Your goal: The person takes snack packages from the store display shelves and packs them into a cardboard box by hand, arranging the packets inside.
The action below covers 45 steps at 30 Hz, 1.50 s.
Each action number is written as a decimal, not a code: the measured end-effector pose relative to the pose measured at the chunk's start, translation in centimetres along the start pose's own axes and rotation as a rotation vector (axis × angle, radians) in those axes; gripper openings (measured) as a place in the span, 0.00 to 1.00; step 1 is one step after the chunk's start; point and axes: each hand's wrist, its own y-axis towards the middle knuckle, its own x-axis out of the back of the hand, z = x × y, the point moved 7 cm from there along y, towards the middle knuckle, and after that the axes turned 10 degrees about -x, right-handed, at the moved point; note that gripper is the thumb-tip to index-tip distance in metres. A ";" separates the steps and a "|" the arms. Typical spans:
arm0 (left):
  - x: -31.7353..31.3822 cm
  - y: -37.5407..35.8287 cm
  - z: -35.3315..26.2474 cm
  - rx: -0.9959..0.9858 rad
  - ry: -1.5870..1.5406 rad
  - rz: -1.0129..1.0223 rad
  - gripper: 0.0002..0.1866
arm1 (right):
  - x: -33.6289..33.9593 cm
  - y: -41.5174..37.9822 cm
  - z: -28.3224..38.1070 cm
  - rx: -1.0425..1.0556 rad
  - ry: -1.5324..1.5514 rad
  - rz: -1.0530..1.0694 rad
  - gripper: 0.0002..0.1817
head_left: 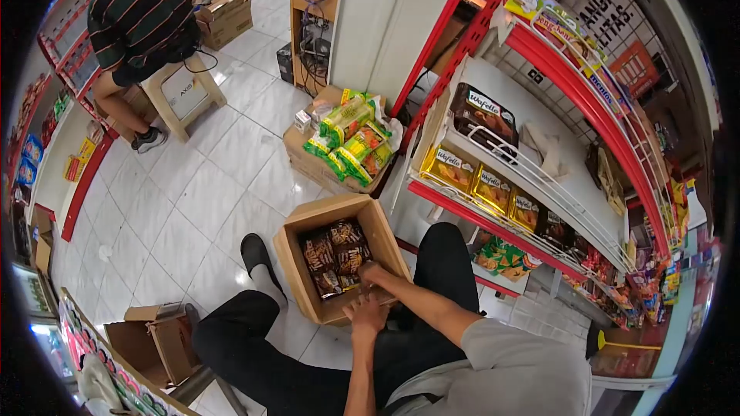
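Observation:
An open cardboard box (297, 243) stands on the floor between my legs, with several brown snack packets (333, 250) inside. My right hand (374, 273) reaches over the near wall into the box, beside the packets. Its fingers are bent down and partly hidden, so any hold on a packet cannot be made out. My left hand (366, 313) lies on the near rim of the box, fingers apart, holding nothing.
Green and yellow snack packs (354, 139) lie on another carton (301, 154) ahead. A shelf at right carries Wafello packs (489, 189). An opened carton (169, 339) sits at lower left. Another person (142, 15) sits on a stool (181, 96) at upper left.

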 end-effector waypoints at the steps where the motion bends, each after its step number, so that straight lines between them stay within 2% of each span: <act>1: 0.1 0.1 -0.3 0.006 0.005 0.015 0.34 | 0.2 -0.1 -0.7 -0.025 0.069 0.040 0.19; 3: -0.1 -0.4 -0.4 0.015 0.021 0.045 0.34 | -0.6 -1.0 0.1 -0.044 0.154 0.087 0.20; 6: -0.3 -0.4 -0.6 0.021 0.029 0.075 0.34 | 1.0 -2.2 1.4 -0.037 0.112 -0.271 0.17; 7: -0.3 -0.4 -0.6 0.018 0.034 0.080 0.34 | 0.6 -1.6 1.8 -0.039 0.119 -0.271 0.17; 10: -0.3 -0.4 -0.5 0.041 0.017 0.112 0.34 | -1.8 2.0 2.8 -0.139 -0.157 -0.114 0.13; 14: 0.2 -0.5 -1.1 0.040 0.019 0.145 0.34 | -4.2 4.6 3.7 -0.072 -0.366 -0.250 0.13; 18: -0.8 -0.4 -0.8 0.047 0.014 0.152 0.34 | -5.2 3.4 3.7 0.071 -0.480 -0.256 0.13; 21: 0.2 -0.6 -1.1 0.026 0.020 0.122 0.34 | -3.9 1.0 2.2 -0.098 -0.150 -0.109 0.15; 26: -0.3 -0.2 -0.3 0.012 0.041 0.064 0.36 | -1.2 -1.4 1.8 0.063 -0.035 0.014 0.18; 29: 0.2 0.1 -0.3 0.009 0.109 0.037 0.35 | -3.6 4.1 2.5 0.057 0.137 0.134 0.20; 31: 0.7 0.4 -0.7 0.011 0.147 0.021 0.35 | 2.0 -4.9 0.6 0.066 0.432 0.089 0.21; 32: 0.5 0.8 -1.0 0.010 0.183 0.121 0.35 | 5.1 -9.7 -0.5 0.080 0.576 0.067 0.22; 34: 0.4 1.7 -1.0 0.009 0.269 0.324 0.36 | 7.3 -15.9 -2.3 0.263 0.797 -0.247 0.22; 35: 0.5 2.5 -1.0 -0.010 0.363 0.266 0.33 | 8.6 -20.1 -3.8 0.427 1.008 -0.555 0.22; 37: -2.9 4.6 0.2 -0.125 0.303 0.149 0.33 | 9.9 -31.7 -7.2 0.369 1.115 -0.464 0.22; 39: -1.3 3.6 -4.0 -0.272 0.170 -0.013 0.34 | 8.3 -38.6 -10.9 0.412 1.365 -0.625 0.20; 40: 2.1 1.8 -9.1 -0.345 0.187 -0.111 0.34 | 7.1 -41.7 -13.1 0.357 1.432 -0.695 0.19; 43: 0.7 2.5 -11.4 -0.309 0.239 -0.071 0.37 | 2.3 -49.9 -18.0 0.200 1.596 -0.903 0.16; 44: 0.1 2.7 -11.6 -0.325 0.243 -0.050 0.37 | 0.8 -51.3 -19.2 0.175 1.612 -0.906 0.16; 45: -0.3 3.1 -11.5 -0.297 0.226 -0.039 0.39 | -0.6 -52.7 -20.9 0.065 1.580 -0.939 0.16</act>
